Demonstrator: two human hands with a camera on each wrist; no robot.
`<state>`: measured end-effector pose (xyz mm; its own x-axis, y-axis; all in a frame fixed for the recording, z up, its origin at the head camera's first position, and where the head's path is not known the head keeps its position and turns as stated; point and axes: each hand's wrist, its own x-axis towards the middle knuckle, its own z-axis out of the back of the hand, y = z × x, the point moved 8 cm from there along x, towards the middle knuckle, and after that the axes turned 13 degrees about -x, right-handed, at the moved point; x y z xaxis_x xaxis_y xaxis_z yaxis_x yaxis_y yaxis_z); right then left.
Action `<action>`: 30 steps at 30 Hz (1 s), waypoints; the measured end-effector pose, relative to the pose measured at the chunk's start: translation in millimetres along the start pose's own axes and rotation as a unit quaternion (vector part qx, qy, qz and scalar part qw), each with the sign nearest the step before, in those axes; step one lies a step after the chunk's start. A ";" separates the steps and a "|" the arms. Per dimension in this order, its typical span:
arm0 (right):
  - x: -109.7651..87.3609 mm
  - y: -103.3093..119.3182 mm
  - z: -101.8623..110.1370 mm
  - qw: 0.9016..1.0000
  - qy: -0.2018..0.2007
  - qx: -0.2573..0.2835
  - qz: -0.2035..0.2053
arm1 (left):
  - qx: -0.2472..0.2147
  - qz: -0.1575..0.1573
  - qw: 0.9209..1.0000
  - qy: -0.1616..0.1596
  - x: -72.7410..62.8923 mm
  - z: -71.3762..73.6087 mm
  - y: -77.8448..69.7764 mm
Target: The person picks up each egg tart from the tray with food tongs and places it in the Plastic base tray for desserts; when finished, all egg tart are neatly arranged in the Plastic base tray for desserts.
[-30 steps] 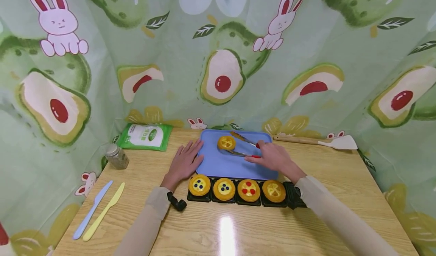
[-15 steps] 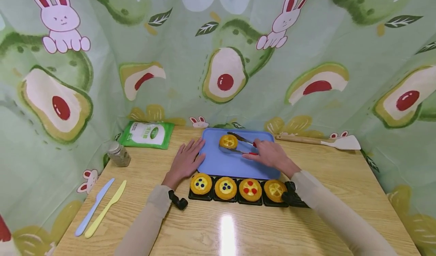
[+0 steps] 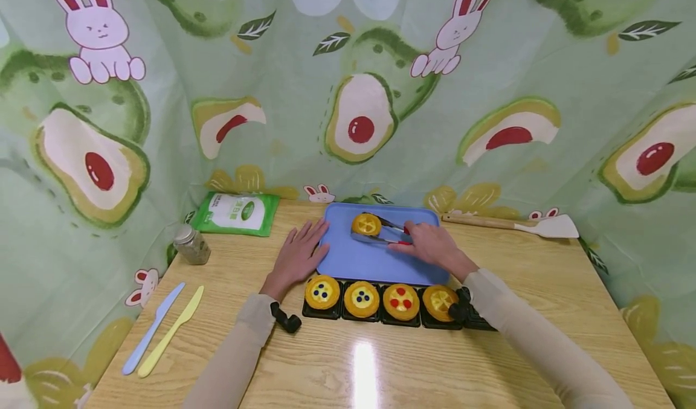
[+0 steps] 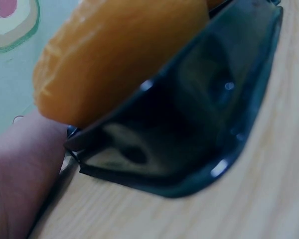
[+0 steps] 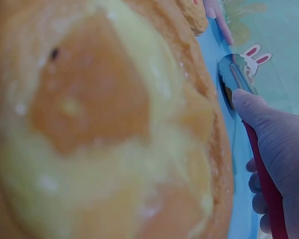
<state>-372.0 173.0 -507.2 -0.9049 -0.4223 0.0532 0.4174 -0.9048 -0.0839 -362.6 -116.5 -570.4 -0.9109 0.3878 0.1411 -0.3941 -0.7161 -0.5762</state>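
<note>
My right hand (image 3: 434, 244) grips red-handled metal tongs (image 3: 393, 223), whose two arms reach along either side of a fruit-topped egg tart (image 3: 367, 223) on a blue tray (image 3: 359, 267). In the right wrist view, the fingers curl round the red handle (image 5: 263, 174) while a tart (image 5: 99, 119) fills the left. My left hand (image 3: 296, 258) rests with spread fingers at the tray's left edge. Just in front of the tray, several tarts sit in a row of black cups, the leftmost tart (image 3: 322, 292) near my left wrist. One black cup (image 4: 189, 119) looms large in the left wrist view.
A green-and-white packet (image 3: 236, 214) and a glass jar (image 3: 192, 246) stand at the back left. Blue (image 3: 153, 329) and yellow (image 3: 171, 331) plastic knives lie at the left. Behind, right of the tray, is a wooden-handled spatula (image 3: 511, 223). A patterned curtain hangs behind the table.
The tongs' arms have drawn in closer round the tart on the tray, chiefly the far arm. My left hand has stayed at the tray's edge. The head view has shifted slightly.
</note>
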 end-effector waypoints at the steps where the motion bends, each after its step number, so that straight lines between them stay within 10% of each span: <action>1: -0.1 -0.1 0.3 1.000 0.001 0.002 0.001 | 0.000 0.001 1.000 0.000 -0.1 -0.1 0.1; 30: -32.8 -20.1 37.3 0.999 -0.021 0.038 -0.011 | 0.000 0.002 1.000 0.000 1.3 -0.8 0.9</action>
<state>-347.5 203.1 -470.2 -0.9105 -0.4022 0.0955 0.4036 -0.9149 -0.0056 -364.0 -116.2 -571.3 -0.9125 0.3845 0.1393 -0.3904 -0.7176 -0.5768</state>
